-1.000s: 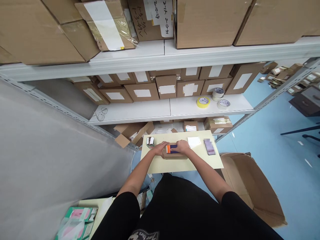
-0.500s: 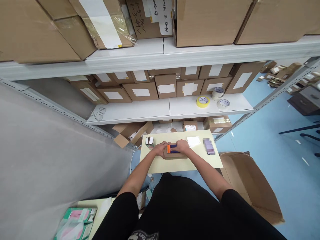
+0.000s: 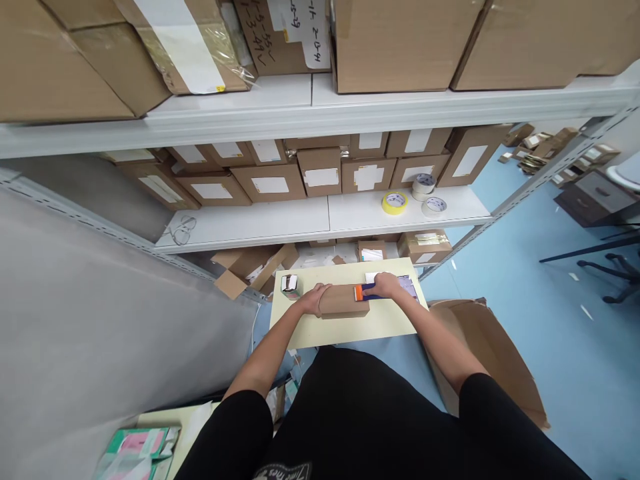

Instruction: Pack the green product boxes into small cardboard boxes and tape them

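A small brown cardboard box (image 3: 343,302) lies near the middle of the pale yellow tabletop (image 3: 330,335). My left hand (image 3: 315,299) grips its left end, thumb towards the top. At the box's right end my right hand (image 3: 386,285) is closed around an orange and blue tape dispenser (image 3: 359,293). The orange end of the dispenser touches or hangs just over the top right edge of the box; I cannot tell which. Any tape strip is too fine to make out. A purplish stack (image 3: 409,287) and white paper (image 3: 370,277) are partly hidden behind my right hand.
A small container (image 3: 290,285) stands at the tabletop's left. Tape rolls (image 3: 395,203) and boxes fill parts of the shelf (image 3: 260,223) ahead. A large open carton (image 3: 493,353) stands on the floor at right, and an opened box (image 3: 250,267) lies behind the table's left corner.
My right hand has slid the tape dispenser rightward from the middle of the box to its right end. My left hand stays at the left end. The whole view has shifted slightly.
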`<state>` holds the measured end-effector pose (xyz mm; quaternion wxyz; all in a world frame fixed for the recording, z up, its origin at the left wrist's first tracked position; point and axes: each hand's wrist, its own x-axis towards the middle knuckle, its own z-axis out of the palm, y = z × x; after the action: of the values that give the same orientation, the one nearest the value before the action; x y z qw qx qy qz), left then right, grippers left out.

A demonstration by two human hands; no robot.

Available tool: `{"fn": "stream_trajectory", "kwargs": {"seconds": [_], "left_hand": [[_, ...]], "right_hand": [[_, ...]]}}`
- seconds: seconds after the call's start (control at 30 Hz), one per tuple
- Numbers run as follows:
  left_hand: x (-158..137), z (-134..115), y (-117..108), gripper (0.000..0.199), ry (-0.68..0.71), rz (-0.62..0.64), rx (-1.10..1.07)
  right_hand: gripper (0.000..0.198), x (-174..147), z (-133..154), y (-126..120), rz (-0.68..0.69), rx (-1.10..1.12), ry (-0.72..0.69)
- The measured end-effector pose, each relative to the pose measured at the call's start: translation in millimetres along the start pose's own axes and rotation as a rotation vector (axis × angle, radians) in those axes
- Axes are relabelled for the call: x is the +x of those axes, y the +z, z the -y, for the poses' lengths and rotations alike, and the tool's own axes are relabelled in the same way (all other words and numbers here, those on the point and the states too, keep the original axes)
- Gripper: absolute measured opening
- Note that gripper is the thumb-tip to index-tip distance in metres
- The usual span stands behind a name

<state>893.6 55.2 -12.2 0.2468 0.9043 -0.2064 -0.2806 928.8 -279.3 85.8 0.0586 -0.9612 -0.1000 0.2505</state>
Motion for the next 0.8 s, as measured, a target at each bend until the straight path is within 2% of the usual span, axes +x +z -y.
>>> {"fn": "stream_trajectory", "kwargs": {"seconds": [0.13, 0.53, 0.63, 0.8], "left_hand": [[2.8, 2.3, 2.5, 0.133, 0.019, -0.018, -0.039], [4.6, 4.6, 3.6, 0.131, 0.028, -0.024, -0.016], [5.1, 3.6, 2.2, 0.129, 0.031, -0.02, 0.019], [6.1, 1.9, 1.3, 0.129, 0.014, -0.011, 0.042]], "right_hand": [[0.08, -10.1, -35.3, -5.2, -0.007, -0.004, 0.037], [0.076, -28.4, -104.0, -0.6, 0.027, -0.028, 0.156], [0.076, -28.4, -106.0, 5.7, 0.014, -0.016, 0.198], [0.077, -19.7, -87.2, 18.0, 0.004, -0.005, 0.249]]}}
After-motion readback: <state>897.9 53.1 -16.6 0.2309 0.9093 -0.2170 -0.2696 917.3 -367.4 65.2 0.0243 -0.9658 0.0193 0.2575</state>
